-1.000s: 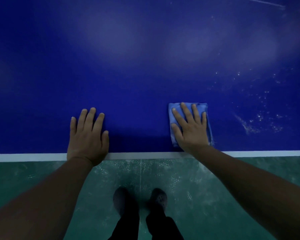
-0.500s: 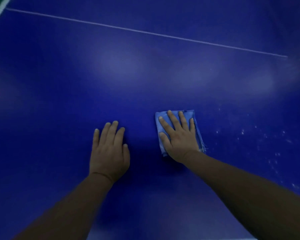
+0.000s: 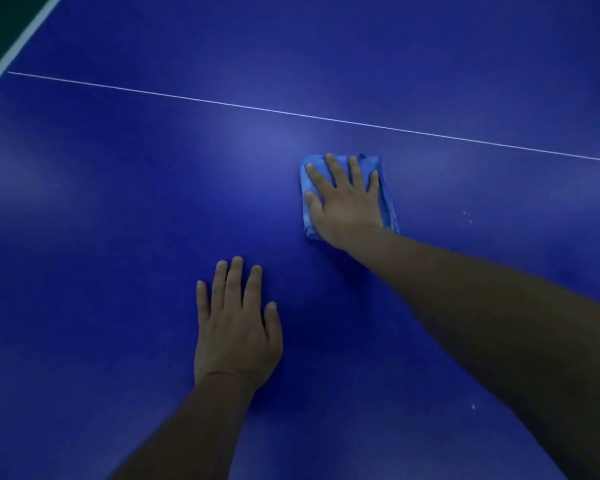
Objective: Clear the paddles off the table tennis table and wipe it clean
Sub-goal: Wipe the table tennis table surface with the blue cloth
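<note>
Right hand (image 3: pixel 347 206) flat on cloth (image 3: pixel 387 202), left hand (image 3: pixel 234 327) flat

Right hand (image 3: pixel 347 206) flat on cloth (image 3: pixel 387 202) on counter (image 3: pixel 118 202), short of line (image 3: pixel 291 113); left hand (image 3: pixel 236 327) on counter, nearer and leftward.

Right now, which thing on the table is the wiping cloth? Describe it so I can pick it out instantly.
Start from the thin white line crossing the blue table. Just on the near side of it, right of centre, lies the folded cloth, pressed flat under the right hand. It is a lighter blue than the tabletop; the left hand rests on bare table.
</note>
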`<state>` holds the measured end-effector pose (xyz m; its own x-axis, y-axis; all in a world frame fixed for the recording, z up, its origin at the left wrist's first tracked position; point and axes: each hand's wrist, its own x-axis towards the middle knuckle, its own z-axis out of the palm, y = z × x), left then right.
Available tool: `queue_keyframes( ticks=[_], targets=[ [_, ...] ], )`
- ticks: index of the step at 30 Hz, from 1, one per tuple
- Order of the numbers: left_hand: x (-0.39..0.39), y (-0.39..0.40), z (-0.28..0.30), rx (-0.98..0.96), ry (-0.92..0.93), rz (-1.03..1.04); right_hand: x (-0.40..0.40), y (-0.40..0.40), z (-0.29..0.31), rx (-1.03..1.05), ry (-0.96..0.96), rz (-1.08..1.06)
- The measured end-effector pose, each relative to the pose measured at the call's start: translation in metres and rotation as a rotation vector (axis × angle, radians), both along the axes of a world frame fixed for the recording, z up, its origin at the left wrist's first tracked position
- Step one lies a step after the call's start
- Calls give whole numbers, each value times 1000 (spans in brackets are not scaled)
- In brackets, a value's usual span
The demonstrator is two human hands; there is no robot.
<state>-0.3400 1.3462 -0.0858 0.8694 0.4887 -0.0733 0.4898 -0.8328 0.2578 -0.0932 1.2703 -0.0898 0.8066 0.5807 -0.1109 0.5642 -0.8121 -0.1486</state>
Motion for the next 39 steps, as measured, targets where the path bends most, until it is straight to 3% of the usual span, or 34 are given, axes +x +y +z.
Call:
queue_keyframes(
  ticks=[2, 7, 9, 13, 18, 20, 23, 26, 28, 32, 34, 39],
  targets=[
    [0, 0, 1, -7, 8, 4, -10, 5, 0, -7, -21, 2],
    [0, 1, -1, 6, -32, -2, -56, -13, -5, 117, -88, 280],
    [0, 1, -2, 14, -47, -4, -28, 7, -2, 61, -85, 253],
    [1, 1, 0, 23, -71, 0, -1, 80, -2, 43, -1, -27],
    [0, 2, -2, 16, -86, -2, -30, 105, -6, 101, 3, 157],
    [-1, 3, -4, 22, -79, -13, 12, 71, -6, 42, -97, 27],
    [-1, 3, -4, 23, -46, -25, 86, -14, -2, 19, -108, -428],
    [-1, 3, -1, 15, -7, -21, 92, -47, 5, 40, -80, -707],
    [0, 2, 1, 5, 3, -18, 64, -12, 1, 14, -81, -571],
    [0, 2, -3, 17, -4, -21, 18, 67, -2, 14, -3, 66],
    [-3, 4, -5, 29, -12, -22, 41, 60, 2, -35, -18, 142],
    [-1, 4, -6, 25, -14, -31, 92, -51, 3, 28, -41, -585]
  ],
)
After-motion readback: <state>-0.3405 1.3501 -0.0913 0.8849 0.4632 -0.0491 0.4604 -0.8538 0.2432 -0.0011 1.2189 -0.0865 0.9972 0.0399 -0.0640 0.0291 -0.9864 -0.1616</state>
